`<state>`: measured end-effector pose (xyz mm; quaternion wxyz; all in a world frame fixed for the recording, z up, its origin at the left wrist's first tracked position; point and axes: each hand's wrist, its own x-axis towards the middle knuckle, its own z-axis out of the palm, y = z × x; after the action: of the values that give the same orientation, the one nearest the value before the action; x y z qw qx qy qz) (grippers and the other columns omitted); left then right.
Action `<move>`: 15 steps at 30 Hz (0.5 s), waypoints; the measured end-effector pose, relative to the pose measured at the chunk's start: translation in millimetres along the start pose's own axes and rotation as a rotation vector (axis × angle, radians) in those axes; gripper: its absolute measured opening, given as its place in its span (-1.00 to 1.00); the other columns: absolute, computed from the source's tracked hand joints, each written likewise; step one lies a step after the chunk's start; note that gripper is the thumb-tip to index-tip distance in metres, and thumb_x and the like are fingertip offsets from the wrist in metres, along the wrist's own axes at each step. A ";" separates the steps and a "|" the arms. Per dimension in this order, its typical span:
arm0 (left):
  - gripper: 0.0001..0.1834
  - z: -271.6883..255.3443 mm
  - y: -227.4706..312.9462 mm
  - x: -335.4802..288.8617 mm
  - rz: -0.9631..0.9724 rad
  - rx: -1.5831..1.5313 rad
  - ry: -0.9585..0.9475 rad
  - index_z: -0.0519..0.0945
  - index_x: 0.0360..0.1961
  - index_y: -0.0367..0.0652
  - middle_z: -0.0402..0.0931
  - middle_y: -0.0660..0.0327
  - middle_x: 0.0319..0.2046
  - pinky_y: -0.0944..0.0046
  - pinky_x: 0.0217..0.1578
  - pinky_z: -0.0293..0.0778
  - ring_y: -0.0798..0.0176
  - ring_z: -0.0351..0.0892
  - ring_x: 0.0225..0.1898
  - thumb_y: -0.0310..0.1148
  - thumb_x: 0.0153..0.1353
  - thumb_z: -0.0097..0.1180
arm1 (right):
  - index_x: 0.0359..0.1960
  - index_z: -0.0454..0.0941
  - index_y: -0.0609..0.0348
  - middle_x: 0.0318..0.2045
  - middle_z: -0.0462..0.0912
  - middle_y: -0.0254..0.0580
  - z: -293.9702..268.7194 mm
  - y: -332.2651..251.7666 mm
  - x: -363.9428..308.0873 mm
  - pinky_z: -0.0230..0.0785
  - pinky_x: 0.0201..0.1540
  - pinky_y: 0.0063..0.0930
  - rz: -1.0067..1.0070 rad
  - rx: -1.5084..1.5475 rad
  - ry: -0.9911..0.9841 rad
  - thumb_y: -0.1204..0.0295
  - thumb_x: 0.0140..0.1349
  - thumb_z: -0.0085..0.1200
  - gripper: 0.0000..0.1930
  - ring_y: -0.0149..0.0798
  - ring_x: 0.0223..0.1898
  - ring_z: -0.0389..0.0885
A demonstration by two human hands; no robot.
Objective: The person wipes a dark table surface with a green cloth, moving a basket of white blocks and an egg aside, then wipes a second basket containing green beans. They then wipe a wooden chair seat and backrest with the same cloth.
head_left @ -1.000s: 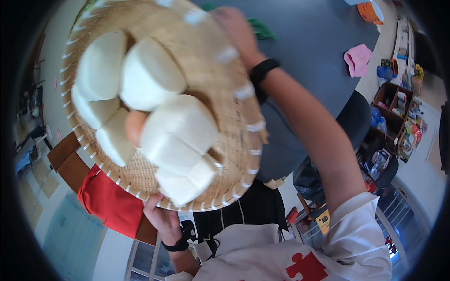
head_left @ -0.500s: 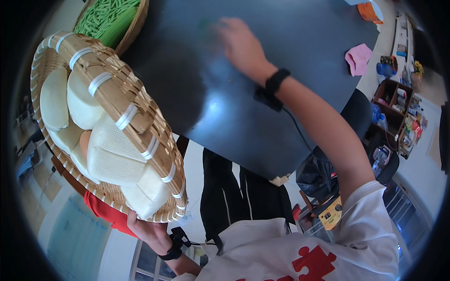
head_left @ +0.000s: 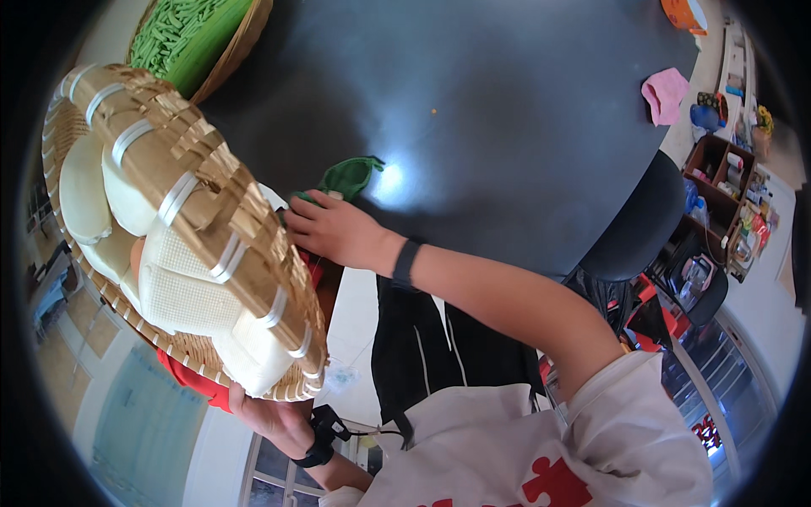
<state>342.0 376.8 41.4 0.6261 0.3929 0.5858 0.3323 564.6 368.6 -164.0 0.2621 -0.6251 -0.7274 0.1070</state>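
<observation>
My left hand (head_left: pixel 274 422) grips the lower rim of a woven bamboo basket (head_left: pixel 232 262), raised and tilted at the left. Several thick white blocks (head_left: pixel 182 283) lie in it, some with a fine grid texture. An orange-brown bit shows between them. My right hand (head_left: pixel 346 237), palm down at the near left edge of the dark table (head_left: pixel 507 186), has its fingers bent over a green cloth (head_left: pixel 351 177). Part of the cloth spreads on the tabletop beyond the fingers. The basket partly hides what is left of my fingertips.
A second basket (head_left: pixel 239 51) of cut green beans (head_left: pixel 177 38) stands at the far left. A pink cloth (head_left: pixel 665 95) and an orange container (head_left: pixel 683 14) are at the table's right. A small orange crumb (head_left: pixel 434 111) lies mid-table. A black chair (head_left: pixel 629 224) stands at the right.
My right hand has swept from the middle of the table toward me and left to the edge, bringing the green cloth. The basket in my left hand has shifted slightly left.
</observation>
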 end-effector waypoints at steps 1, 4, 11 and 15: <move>-0.49 0.9 -4.5 -2.3 0.229 0.248 -0.087 0.44 0.32 -0.45 0.53 -0.13 0.25 0.02 0.10 0.72 0.07 0.69 0.14 -0.26 0.54 -0.06 | 0.15 0.62 0.04 0.21 0.56 -0.15 -5.1 3.7 -10.9 0.32 0.41 -0.10 -0.023 0.066 -0.070 0.43 0.19 0.18 -0.57 -0.04 0.35 0.46; -0.46 -2.3 -5.0 0.2 0.099 0.231 0.079 0.43 0.35 -0.42 0.52 -0.11 0.28 -0.04 0.18 0.66 0.06 0.66 0.19 -0.23 0.51 -0.04 | 0.15 0.63 0.03 0.23 0.54 -0.11 -32.2 49.5 -30.1 0.37 0.38 -0.07 0.263 0.100 0.147 0.49 0.15 0.18 -0.54 0.03 0.35 0.45; -0.37 -0.4 1.6 1.3 -0.270 -0.180 0.296 0.33 0.44 -0.36 0.52 0.02 0.30 -0.06 0.23 0.62 0.00 0.63 0.23 -0.20 0.45 -0.09 | 0.04 0.67 0.09 0.10 0.58 -0.09 -37.3 142.1 64.9 0.43 0.24 -0.13 0.677 -0.129 0.547 0.56 0.08 0.20 -0.58 0.02 0.21 0.51; -0.40 2.2 -2.1 -0.5 -0.205 -0.103 0.326 0.35 0.43 -0.34 0.52 0.01 0.30 -0.05 0.22 0.63 0.02 0.64 0.22 -0.21 0.48 -0.10 | -0.07 0.69 0.06 0.02 0.58 -0.18 5.6 69.2 77.6 0.41 0.25 -0.16 0.381 -0.117 0.383 0.47 0.16 0.16 -0.72 -0.06 0.20 0.50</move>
<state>344.1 375.1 39.8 0.5727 0.2393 0.6988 0.3556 614.5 458.0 -182.9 0.3335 -0.7734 -0.5390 -0.0081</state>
